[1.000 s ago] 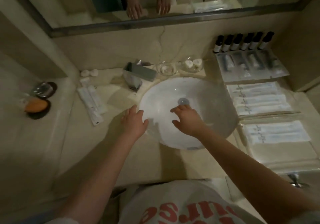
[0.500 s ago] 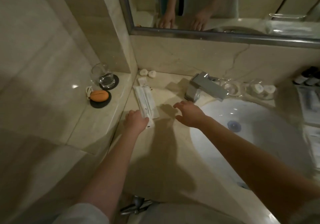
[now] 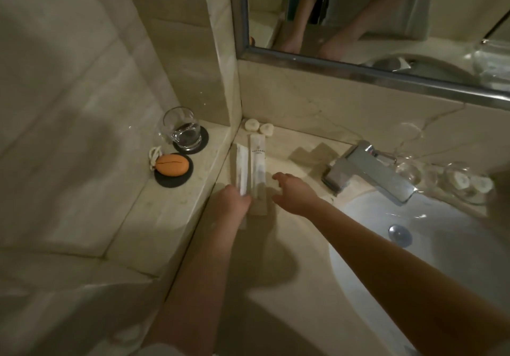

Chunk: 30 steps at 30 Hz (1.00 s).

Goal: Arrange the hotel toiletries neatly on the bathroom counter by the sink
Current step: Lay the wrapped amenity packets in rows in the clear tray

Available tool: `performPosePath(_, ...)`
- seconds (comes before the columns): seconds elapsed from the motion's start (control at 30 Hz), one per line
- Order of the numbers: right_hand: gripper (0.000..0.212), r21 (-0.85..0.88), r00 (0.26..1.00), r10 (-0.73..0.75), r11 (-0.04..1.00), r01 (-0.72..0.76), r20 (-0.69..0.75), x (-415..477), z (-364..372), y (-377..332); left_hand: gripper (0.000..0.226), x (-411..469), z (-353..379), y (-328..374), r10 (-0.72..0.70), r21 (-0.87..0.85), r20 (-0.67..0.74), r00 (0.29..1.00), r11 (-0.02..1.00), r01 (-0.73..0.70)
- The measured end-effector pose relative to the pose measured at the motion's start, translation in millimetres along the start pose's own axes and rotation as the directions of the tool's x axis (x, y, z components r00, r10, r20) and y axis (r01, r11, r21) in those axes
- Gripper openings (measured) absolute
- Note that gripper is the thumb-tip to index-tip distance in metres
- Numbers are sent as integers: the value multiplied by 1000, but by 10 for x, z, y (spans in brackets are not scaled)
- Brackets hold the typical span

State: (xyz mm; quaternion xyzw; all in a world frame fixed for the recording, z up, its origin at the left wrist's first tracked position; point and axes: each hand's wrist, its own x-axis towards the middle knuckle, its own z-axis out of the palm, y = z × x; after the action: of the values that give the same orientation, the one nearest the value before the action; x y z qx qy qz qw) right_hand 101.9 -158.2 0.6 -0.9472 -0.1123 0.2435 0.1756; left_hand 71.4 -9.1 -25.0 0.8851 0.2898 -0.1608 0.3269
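Two long white toiletry packets lie side by side on the marble counter left of the sink: a left packet and a right packet with small print. My left hand rests over the near end of the left packet, its fingers curled at it. My right hand hovers just right of the packets with fingers spread and holds nothing. Two small round white items sit in the back corner behind the packets.
A raised ledge on the left carries a glass tumbler on a dark coaster and an orange object on a second coaster. The chrome faucet overhangs the white sink. Glass dishes with small white rounds stand behind the sink.
The view swung left from the sink to the counter's left corner. Both hands moved from the basin rim to the two long packets; the left hand now covers the near end of one.
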Motion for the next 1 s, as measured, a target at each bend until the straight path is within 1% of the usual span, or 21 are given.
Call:
performPosePath(0.13, 45, 115, 990, 130, 986, -123, -60, 192, 163, -217, 20, 82, -38, -127, -13, -163, 6, 1000, 987, 13)
performPosePath(0.2, 51, 161, 977, 194, 971, -178, -86, 270, 223, -336, 19, 105, -34, -181, -5, -209, 5, 1000, 978, 5)
performPosePath(0.27, 54, 163, 965, 237, 963, -217, -113, 338, 268, -430, 16, 107, -20, -219, 15, -222, -7, 1000, 975, -16)
performPosePath(0.37, 45, 175, 944, 292, 948, -265, -156, 402, 278, -492, 22, 100, 16, -258, 59, -218, -32, 998, 974, -65)
performPosePath(0.47, 41, 283, 929, 353, 907, -312, -108, 447, 242, -473, 22, 90, 25, -279, 78, -204, -43, 996, 975, -85)
performPosePath(0.6, 25, 335, 940, 339, 890, -310, -32, 468, 215, -337, 25, 72, 9, -283, 94, -197, -29, 995, 975, -98)
performPosePath(0.7, 20, 413, 934, 355, 846, -339, 40, 383, 200, -236, 24, 54, -30, -261, 82, -218, 21, 996, 973, -76)
performPosePath(0.8, 8, 497, 931, 363, 802, -332, 36, 252, 198, -147, 26, 39, -77, -225, 43, -249, 52, 998, 968, -29)
performPosePath(0.9, 5, 629, 935, 353, 722, -290, 25, 56, 175, -56, 27, -70, -77, -229, 26, -245, 42, 999, 969, -15)
performPosePath(1.0, 10, 749, 953, 304, 625, -217, 23, -222, 140, 51, 25, -296, 1, -236, 29, -312, 46, 999, 950, -13)
